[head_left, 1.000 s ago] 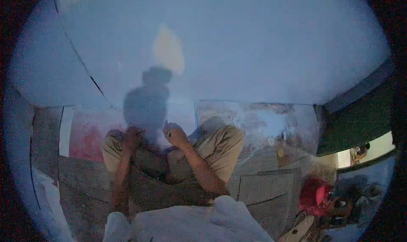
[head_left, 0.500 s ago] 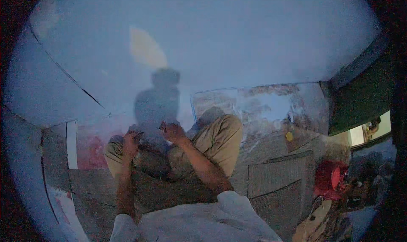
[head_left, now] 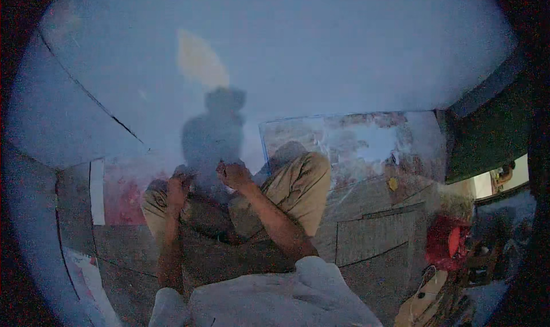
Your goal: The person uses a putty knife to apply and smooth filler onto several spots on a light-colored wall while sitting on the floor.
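In dim light, my left hand [head_left: 179,188] is raised over my left knee, its fingers curled in. My right hand [head_left: 234,175] is level with it, a short gap to the right, with bent fingers pressed together. Anything between the fingers of either hand is too small and dark to make out. Below them are my crossed legs in tan trousers [head_left: 298,183]. A dark shadow [head_left: 212,133] falls just beyond and between the hands.
A pale blue wall [head_left: 321,52] rises ahead, with a peeling patch [head_left: 366,143] low down. Left stands a red panel [head_left: 123,195] beside a white strip [head_left: 98,192]. A red container [head_left: 444,241] is at the right, near a tan bag-like thing [head_left: 424,298].
My right hand's fingers have shifted slightly, and both hands stay close to where they were. The view has moved a little.
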